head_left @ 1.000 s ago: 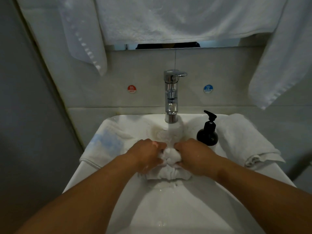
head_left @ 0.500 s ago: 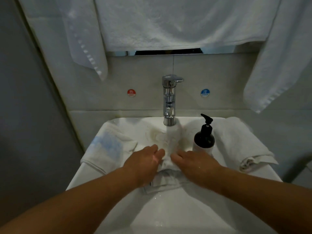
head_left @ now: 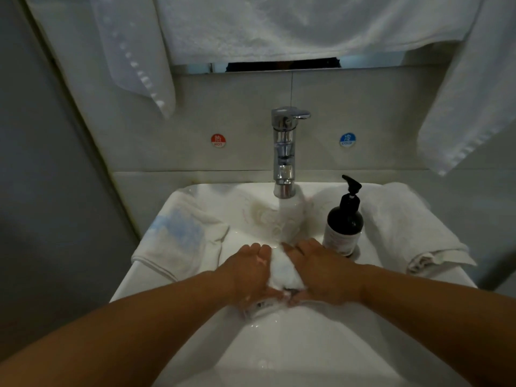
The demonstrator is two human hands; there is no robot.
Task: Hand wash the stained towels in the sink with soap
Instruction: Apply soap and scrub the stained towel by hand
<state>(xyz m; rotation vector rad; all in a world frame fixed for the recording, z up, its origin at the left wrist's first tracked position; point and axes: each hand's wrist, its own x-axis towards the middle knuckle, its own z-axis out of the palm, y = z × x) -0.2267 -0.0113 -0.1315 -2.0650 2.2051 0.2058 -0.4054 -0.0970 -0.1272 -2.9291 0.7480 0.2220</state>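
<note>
A wet white towel (head_left: 283, 272) is bunched into a foamy lump in the white sink (head_left: 307, 344), under the running tap (head_left: 284, 152). My left hand (head_left: 248, 272) holds its left side and my right hand (head_left: 321, 272) its right side. Both hands' fingers point toward the tap, and the thumbs curl under the lump. The lower part of the towel is hidden beneath my hands. A black pump soap bottle (head_left: 344, 222) stands on the rim just right of my right hand.
A folded towel with a blue stain (head_left: 178, 236) lies on the left rim, and another white towel (head_left: 405, 233) is on the right rim. White towels (head_left: 279, 26) hang above the tiled wall. A grey wall is close on the left.
One second ago both hands gripped the bunched towel, then they flattened over it. Now they squeeze it between them again, nearer to me.
</note>
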